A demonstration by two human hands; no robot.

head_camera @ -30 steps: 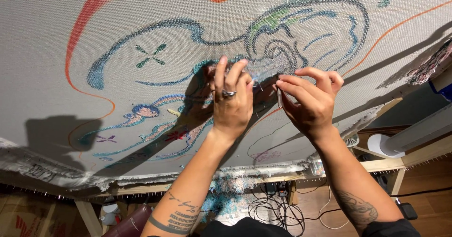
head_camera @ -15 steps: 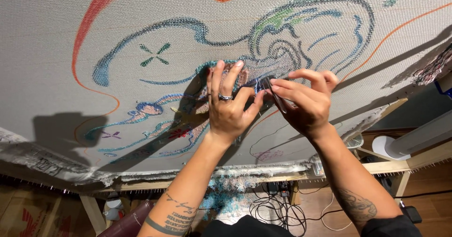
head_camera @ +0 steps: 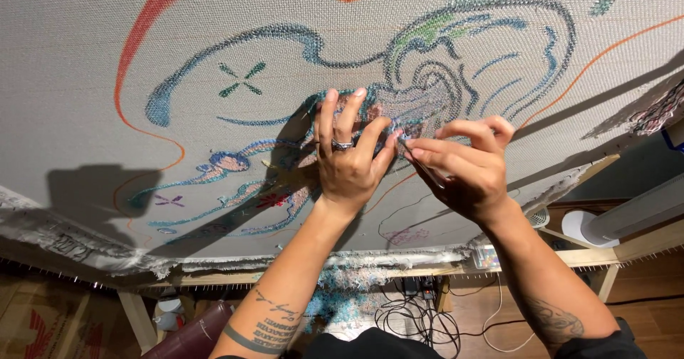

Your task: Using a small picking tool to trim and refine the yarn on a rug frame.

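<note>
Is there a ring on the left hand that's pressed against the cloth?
Yes, the left hand, spread flat on the stretched cloth, wears a silver ring on one finger.

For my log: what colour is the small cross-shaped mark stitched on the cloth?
Dark green cross, clearest in the head view.

Both forearms are raised upward, tattoos shown on each. The left hand is held flat with fingers spread, a ring worn on one. The right hand is curled, fingertips pinched together beside the left thumb.
</note>
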